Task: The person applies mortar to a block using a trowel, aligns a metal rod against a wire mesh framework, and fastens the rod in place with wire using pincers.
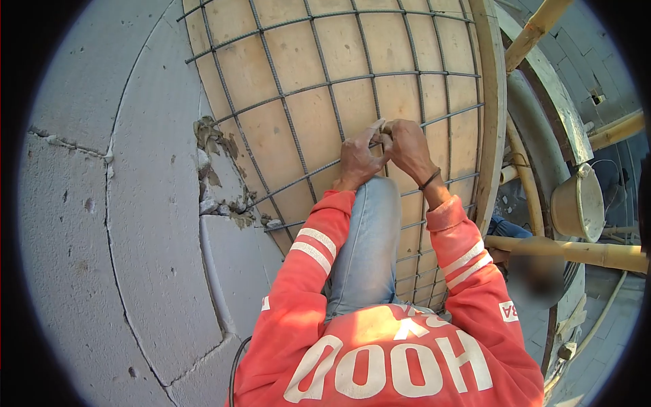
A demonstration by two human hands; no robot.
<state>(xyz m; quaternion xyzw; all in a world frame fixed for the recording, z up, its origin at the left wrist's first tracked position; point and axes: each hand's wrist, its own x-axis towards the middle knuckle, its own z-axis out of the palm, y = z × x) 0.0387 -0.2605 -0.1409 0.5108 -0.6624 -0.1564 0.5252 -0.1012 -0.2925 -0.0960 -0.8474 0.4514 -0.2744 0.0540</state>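
Note:
My left hand (pixel 361 160) and my right hand (pixel 411 148) meet over a grid of steel reinforcing bars (pixel 296 140). They are close to a bar crossing, which they partly cover. Thumb and fingers of the left hand come together, with the index finger stretched toward the right hand. The fingers of the right hand are curled tightly. Something small may be pinched between them, but the fingers hide it. Beneath the bars lies a plywood panel (pixel 352 53). My knee (pixel 377 203), in faded jeans, is just below the hands.
Pale block masonry (pixel 156 176) borders the panel on the left, with rough mortar (pixel 220 146) at the joint. A wooden edge board (pixel 489 102) runs along the right. Beyond it are bamboo poles (pixel 576 252), a hanging bucket (pixel 578 203) and another person (pixel 536 271) lower down.

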